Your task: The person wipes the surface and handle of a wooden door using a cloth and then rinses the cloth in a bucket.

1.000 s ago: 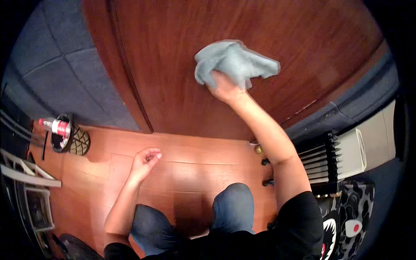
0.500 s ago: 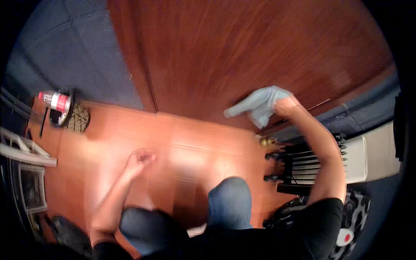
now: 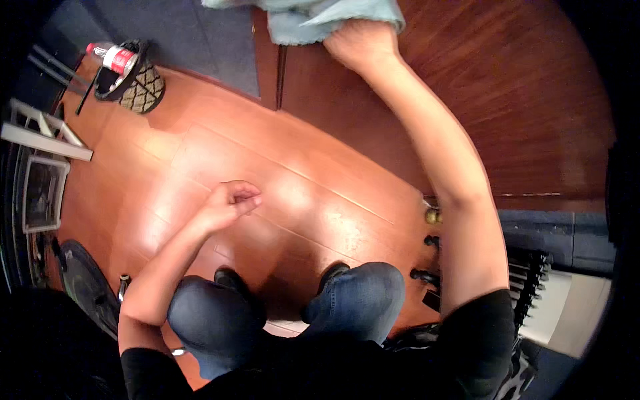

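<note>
Cloth (image 3: 310, 21) in right grip (image 3: 363, 45), spread leftward, brown door (image 3: 513, 100) behind

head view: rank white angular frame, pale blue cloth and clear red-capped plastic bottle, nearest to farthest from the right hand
1. Pale blue cloth, in the right hand
2. Clear red-capped plastic bottle, upper left
3. White angular frame, far left
</note>
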A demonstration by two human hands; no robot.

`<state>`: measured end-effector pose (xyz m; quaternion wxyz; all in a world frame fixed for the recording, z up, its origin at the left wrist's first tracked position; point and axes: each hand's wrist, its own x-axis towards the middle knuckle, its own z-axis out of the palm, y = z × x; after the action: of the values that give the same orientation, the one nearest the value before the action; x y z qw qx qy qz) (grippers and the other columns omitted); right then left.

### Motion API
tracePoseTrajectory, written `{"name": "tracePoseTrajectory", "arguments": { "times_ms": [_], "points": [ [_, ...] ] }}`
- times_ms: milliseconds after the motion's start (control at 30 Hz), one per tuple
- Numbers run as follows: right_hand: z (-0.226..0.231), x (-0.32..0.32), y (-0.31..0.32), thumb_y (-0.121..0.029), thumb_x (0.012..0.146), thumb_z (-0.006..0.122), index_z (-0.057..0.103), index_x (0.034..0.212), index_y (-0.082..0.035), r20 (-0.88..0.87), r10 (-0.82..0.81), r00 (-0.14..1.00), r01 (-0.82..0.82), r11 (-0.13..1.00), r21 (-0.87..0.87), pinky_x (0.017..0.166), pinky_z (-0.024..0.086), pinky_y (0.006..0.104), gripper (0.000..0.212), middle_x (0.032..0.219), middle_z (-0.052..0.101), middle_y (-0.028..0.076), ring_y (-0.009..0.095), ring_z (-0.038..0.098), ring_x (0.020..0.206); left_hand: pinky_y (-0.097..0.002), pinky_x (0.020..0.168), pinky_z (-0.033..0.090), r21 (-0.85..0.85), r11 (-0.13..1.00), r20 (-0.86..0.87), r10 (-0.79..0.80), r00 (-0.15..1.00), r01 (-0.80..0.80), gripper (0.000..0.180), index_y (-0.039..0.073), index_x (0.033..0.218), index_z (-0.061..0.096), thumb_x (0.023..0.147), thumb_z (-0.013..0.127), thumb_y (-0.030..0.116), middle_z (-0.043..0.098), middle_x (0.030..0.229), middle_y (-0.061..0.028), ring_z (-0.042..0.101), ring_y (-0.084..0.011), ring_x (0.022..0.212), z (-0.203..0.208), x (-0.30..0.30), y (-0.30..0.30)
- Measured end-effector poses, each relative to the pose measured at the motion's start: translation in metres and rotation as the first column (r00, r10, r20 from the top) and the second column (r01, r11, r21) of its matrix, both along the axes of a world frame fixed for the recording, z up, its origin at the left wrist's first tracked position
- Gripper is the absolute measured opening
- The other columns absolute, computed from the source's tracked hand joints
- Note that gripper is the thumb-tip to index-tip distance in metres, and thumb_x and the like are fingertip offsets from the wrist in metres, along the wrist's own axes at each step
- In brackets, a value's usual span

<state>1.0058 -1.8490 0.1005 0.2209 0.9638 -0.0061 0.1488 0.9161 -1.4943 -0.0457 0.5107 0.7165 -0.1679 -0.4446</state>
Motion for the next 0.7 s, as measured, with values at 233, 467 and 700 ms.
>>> {"name": "tracePoseTrajectory", "arguments": {
  "times_ms": [233,467,700],
  "points": [
    [-0.266,-0.014,-0.046,-0.018,0.098,0.045,0.054,0.142,-0.012,-0.475,0.210,0.854,-0.245,0.969,-0.011,0.097,0.051,0.0307,0.045,0.152,0.047,0.001,0.014,0.056,0.127,-0.0247,0.071,0.050,0.073,0.971,0.101,0.221,0.970,-0.228,0.027,-0.001,0.111,0.067,0.093,0.073,0.017,0.068,0.090,-0.0030,0.060,-0.0096,0.078,0.035,-0.006,0.057],
    [-0.281,-0.230,-0.183,-0.025,0.100,0.043,0.043,0.150,-0.015,-0.810,-0.094,0.579,0.024,0.995,-0.098,0.099,0.050,0.0312,0.051,0.155,0.043,-0.003,0.010,0.051,0.132,-0.0250,0.076,0.051,0.017,0.980,0.070,0.199,0.978,-0.200,0.028,-0.003,0.114,0.066,0.093,0.073,0.015,0.068,0.095,-0.0043,0.062,-0.0098,0.085,0.030,0.002,0.038],
    [-0.170,-0.366,-0.203,-0.021,0.085,0.061,0.070,0.083,-0.008,-0.431,-0.362,0.827,0.356,0.929,-0.097,0.061,0.052,0.0476,0.016,0.071,0.065,0.014,0.034,0.068,0.076,-0.0261,0.075,0.051,-0.065,0.998,-0.011,0.006,1.000,-0.007,0.027,0.000,0.115,0.065,0.094,0.070,0.016,0.070,0.098,-0.0046,0.063,-0.0112,0.087,-0.007,0.022,-0.028]
  ]
}}
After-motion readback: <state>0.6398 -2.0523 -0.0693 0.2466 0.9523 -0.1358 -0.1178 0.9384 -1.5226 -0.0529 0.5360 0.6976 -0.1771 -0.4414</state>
